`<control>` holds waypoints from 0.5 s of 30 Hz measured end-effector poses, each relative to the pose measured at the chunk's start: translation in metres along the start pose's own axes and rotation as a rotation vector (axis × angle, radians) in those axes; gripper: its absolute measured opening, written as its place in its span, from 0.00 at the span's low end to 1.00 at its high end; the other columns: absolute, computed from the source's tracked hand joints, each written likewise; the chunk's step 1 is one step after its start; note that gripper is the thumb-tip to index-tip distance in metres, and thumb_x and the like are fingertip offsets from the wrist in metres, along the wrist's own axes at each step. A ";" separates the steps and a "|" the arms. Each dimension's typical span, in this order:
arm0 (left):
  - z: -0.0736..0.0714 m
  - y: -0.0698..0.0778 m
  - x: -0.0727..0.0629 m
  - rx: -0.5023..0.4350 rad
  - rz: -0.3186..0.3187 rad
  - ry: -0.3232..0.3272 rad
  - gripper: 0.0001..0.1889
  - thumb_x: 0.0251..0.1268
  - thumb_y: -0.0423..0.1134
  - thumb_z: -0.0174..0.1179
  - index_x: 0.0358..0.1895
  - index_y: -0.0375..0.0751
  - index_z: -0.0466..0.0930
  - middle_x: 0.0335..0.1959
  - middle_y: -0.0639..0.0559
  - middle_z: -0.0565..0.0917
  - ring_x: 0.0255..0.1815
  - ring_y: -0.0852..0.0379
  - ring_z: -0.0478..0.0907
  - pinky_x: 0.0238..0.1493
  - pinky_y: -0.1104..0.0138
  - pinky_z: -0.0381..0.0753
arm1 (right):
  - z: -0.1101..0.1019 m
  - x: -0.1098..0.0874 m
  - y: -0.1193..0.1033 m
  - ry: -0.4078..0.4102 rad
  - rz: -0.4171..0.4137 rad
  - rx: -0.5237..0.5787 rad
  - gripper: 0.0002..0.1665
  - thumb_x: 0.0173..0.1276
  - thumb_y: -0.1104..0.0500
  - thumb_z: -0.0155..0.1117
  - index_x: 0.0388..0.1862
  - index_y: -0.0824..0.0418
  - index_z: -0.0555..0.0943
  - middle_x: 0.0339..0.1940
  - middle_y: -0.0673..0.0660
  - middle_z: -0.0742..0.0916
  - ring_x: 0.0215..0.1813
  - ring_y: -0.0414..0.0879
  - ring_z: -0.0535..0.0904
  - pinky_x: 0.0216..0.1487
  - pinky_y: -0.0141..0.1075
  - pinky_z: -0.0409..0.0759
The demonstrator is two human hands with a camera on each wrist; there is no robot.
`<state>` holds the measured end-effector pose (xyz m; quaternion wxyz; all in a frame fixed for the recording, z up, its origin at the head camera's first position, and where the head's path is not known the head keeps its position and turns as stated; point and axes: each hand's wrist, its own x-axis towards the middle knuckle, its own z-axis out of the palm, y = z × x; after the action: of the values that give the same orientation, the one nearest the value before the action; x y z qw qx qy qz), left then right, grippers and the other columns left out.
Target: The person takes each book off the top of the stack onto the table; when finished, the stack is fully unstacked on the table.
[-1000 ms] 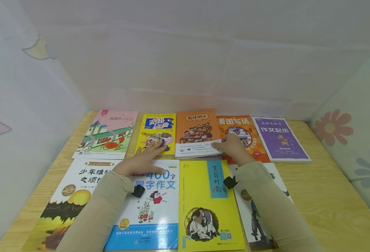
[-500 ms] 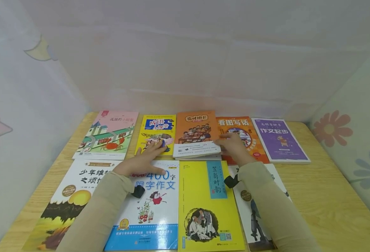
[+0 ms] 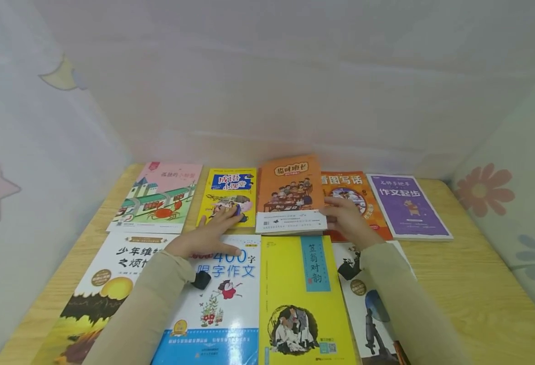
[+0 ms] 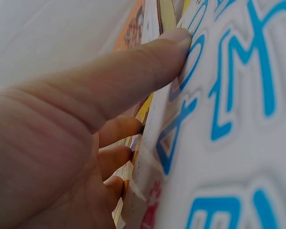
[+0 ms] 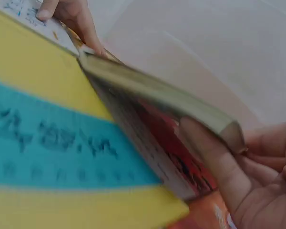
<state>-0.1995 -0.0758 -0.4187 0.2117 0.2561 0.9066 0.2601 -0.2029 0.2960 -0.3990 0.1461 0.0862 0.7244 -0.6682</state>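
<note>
My right hand [image 3: 347, 219] grips the lower right corner of an orange book [image 3: 290, 185] with a white band. In the right wrist view, the book's page edges [image 5: 157, 90] are raised, with the thumb on one side and the fingers on the other. A red printed surface [image 5: 169, 148] shows below it. My left hand [image 3: 208, 235] lies spread with straight fingers on a small yellow book [image 3: 232, 185], its thumb touching the top of a white-and-blue book [image 3: 231, 291]. The left wrist view shows that thumb [image 4: 133, 67] extended along the cover.
On the wooden table [image 3: 482, 299], a pink book [image 3: 167, 187], a red-orange book [image 3: 372, 208] and a purple book [image 3: 409, 205] lie in the back row. In front are a large yellow book [image 3: 295, 284], a telescope-cover book [image 3: 372, 314] and a sunset-cover book [image 3: 99, 289]. Walls enclose the table.
The right hand has shifted right and its grip on the orange book is fuller. That book now sits turned and raised, overlapping the red-orange book more. The left hand stays put.
</note>
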 end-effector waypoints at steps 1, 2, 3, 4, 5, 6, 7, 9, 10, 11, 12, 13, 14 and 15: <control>0.000 0.001 0.000 0.000 -0.001 -0.002 0.54 0.58 0.63 0.69 0.83 0.50 0.49 0.85 0.49 0.37 0.83 0.40 0.25 0.74 0.36 0.20 | -0.007 -0.003 0.003 -0.025 -0.026 0.026 0.36 0.80 0.60 0.55 0.82 0.61 0.57 0.69 0.66 0.76 0.55 0.50 0.83 0.56 0.40 0.85; 0.000 0.001 0.000 0.002 -0.003 -0.003 0.54 0.58 0.64 0.69 0.83 0.51 0.49 0.85 0.49 0.36 0.83 0.41 0.25 0.74 0.36 0.20 | -0.014 -0.007 0.004 -0.045 -0.047 0.058 0.36 0.80 0.61 0.55 0.82 0.62 0.57 0.68 0.65 0.77 0.54 0.48 0.84 0.55 0.39 0.85; 0.001 0.000 0.000 0.004 -0.003 -0.003 0.55 0.58 0.64 0.69 0.83 0.51 0.49 0.85 0.50 0.36 0.83 0.41 0.25 0.74 0.36 0.20 | -0.021 -0.012 0.006 -0.069 -0.069 0.090 0.37 0.80 0.61 0.54 0.82 0.63 0.54 0.67 0.63 0.78 0.54 0.46 0.84 0.55 0.38 0.84; 0.000 0.000 0.000 0.003 -0.005 -0.003 0.55 0.58 0.64 0.69 0.83 0.51 0.49 0.85 0.50 0.37 0.83 0.41 0.25 0.74 0.36 0.20 | -0.027 -0.018 0.008 -0.093 -0.088 0.116 0.37 0.81 0.61 0.53 0.82 0.64 0.53 0.66 0.61 0.79 0.54 0.44 0.85 0.56 0.38 0.84; 0.000 0.000 0.000 0.004 -0.005 -0.002 0.55 0.58 0.64 0.69 0.83 0.51 0.49 0.85 0.50 0.37 0.83 0.41 0.25 0.74 0.36 0.20 | -0.034 -0.024 0.008 -0.113 -0.109 0.132 0.37 0.81 0.62 0.53 0.82 0.65 0.52 0.64 0.58 0.80 0.54 0.43 0.85 0.56 0.37 0.84; 0.000 0.000 0.000 0.004 -0.008 -0.004 0.55 0.58 0.64 0.69 0.83 0.52 0.48 0.85 0.50 0.37 0.83 0.42 0.25 0.74 0.37 0.20 | -0.041 -0.030 0.009 -0.126 -0.124 0.153 0.37 0.81 0.62 0.52 0.82 0.66 0.50 0.62 0.55 0.81 0.54 0.42 0.85 0.56 0.37 0.84; 0.000 0.000 0.000 0.002 -0.008 -0.004 0.55 0.58 0.64 0.69 0.83 0.51 0.48 0.85 0.50 0.37 0.83 0.42 0.25 0.74 0.37 0.20 | -0.048 -0.037 0.009 -0.139 -0.137 0.170 0.38 0.82 0.63 0.52 0.82 0.68 0.48 0.59 0.53 0.82 0.53 0.41 0.84 0.55 0.35 0.84; 0.000 -0.001 0.000 0.001 -0.008 -0.005 0.55 0.57 0.64 0.69 0.83 0.51 0.49 0.85 0.51 0.37 0.83 0.42 0.24 0.74 0.36 0.20 | -0.061 -0.049 0.012 -0.158 -0.161 0.190 0.39 0.82 0.64 0.50 0.82 0.69 0.45 0.57 0.48 0.83 0.55 0.39 0.83 0.56 0.34 0.83; 0.001 -0.001 0.000 -0.001 -0.010 -0.007 0.55 0.57 0.64 0.69 0.83 0.52 0.49 0.85 0.51 0.37 0.83 0.43 0.24 0.74 0.36 0.20 | -0.068 -0.056 0.013 -0.161 -0.172 0.191 0.39 0.82 0.64 0.50 0.82 0.70 0.44 0.56 0.46 0.84 0.54 0.38 0.83 0.55 0.33 0.83; 0.001 -0.001 0.001 -0.002 -0.008 -0.007 0.55 0.57 0.64 0.69 0.83 0.52 0.49 0.85 0.51 0.37 0.83 0.43 0.24 0.74 0.36 0.20 | -0.075 -0.061 0.015 -0.163 -0.188 0.195 0.39 0.82 0.65 0.50 0.82 0.71 0.45 0.55 0.45 0.84 0.54 0.38 0.83 0.54 0.32 0.83; 0.001 -0.001 0.001 -0.004 -0.008 -0.007 0.55 0.57 0.64 0.69 0.83 0.52 0.49 0.85 0.51 0.37 0.83 0.43 0.24 0.74 0.36 0.20 | -0.083 -0.067 0.018 -0.170 -0.201 0.203 0.37 0.82 0.65 0.50 0.82 0.69 0.48 0.55 0.45 0.85 0.53 0.39 0.83 0.53 0.32 0.84; 0.001 -0.001 0.001 -0.003 -0.009 -0.006 0.55 0.57 0.64 0.69 0.83 0.53 0.49 0.85 0.51 0.37 0.83 0.43 0.24 0.74 0.36 0.20 | -0.090 -0.072 0.020 -0.186 -0.225 0.196 0.35 0.82 0.66 0.49 0.82 0.68 0.51 0.55 0.46 0.86 0.54 0.39 0.83 0.53 0.32 0.84; 0.001 -0.001 0.001 -0.004 -0.008 -0.005 0.55 0.57 0.64 0.69 0.83 0.53 0.49 0.85 0.51 0.37 0.83 0.43 0.24 0.74 0.36 0.21 | -0.098 -0.077 0.023 -0.205 -0.248 0.178 0.32 0.82 0.66 0.48 0.81 0.65 0.56 0.56 0.46 0.86 0.55 0.39 0.84 0.53 0.32 0.84; 0.001 -0.001 0.001 -0.003 -0.008 -0.003 0.55 0.57 0.65 0.69 0.83 0.53 0.49 0.85 0.51 0.37 0.83 0.43 0.24 0.74 0.36 0.21 | -0.106 -0.082 0.026 -0.224 -0.276 0.163 0.30 0.82 0.67 0.46 0.80 0.62 0.61 0.56 0.46 0.86 0.54 0.39 0.84 0.52 0.32 0.84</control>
<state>-0.2003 -0.0755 -0.4202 0.2145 0.2525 0.9069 0.2602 -0.1276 0.4091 -0.3896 0.1254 -0.0774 0.6520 -0.7438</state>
